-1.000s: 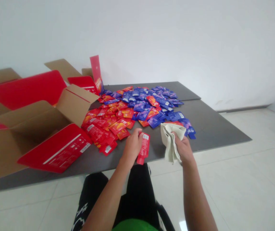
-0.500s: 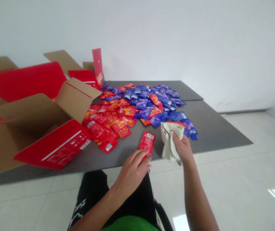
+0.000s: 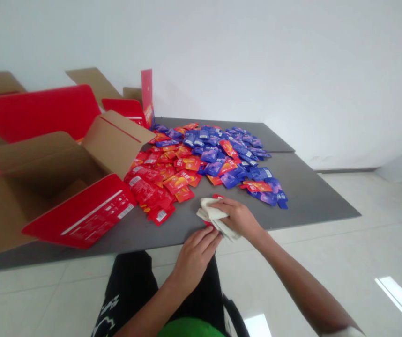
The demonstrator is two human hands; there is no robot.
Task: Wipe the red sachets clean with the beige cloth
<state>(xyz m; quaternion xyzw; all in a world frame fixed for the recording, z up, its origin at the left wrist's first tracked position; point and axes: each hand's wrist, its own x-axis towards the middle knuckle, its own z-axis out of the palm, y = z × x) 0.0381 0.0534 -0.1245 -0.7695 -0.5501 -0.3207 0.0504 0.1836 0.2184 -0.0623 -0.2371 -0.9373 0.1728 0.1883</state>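
Note:
My right hand (image 3: 241, 217) grips a folded off-white cloth (image 3: 212, 209) and presses it over a red sachet (image 3: 218, 196) near the table's front edge. Most of that sachet is hidden by the cloth; a bit of red shows above it and a sliver at its left side. My left hand (image 3: 198, 250) lies at the near end of the same sachet, fingers together and holding it down, with the fingertips close to the cloth. Beyond both hands spreads a pile of red sachets (image 3: 148, 189) on the left and blue sachets (image 3: 229, 179) on the right, somewhat mixed.
An open cardboard box (image 3: 81, 210) with red outer sides stands on the left of the grey table (image 3: 313, 196), its flaps spread out. Another open red box (image 3: 125, 107) stands behind it. A white wall (image 3: 257, 61) rises at the table's back.
My right hand has moved left with the cloth, from beside the red sachet to on top of it. My left hand has stayed at the sachet's near end.

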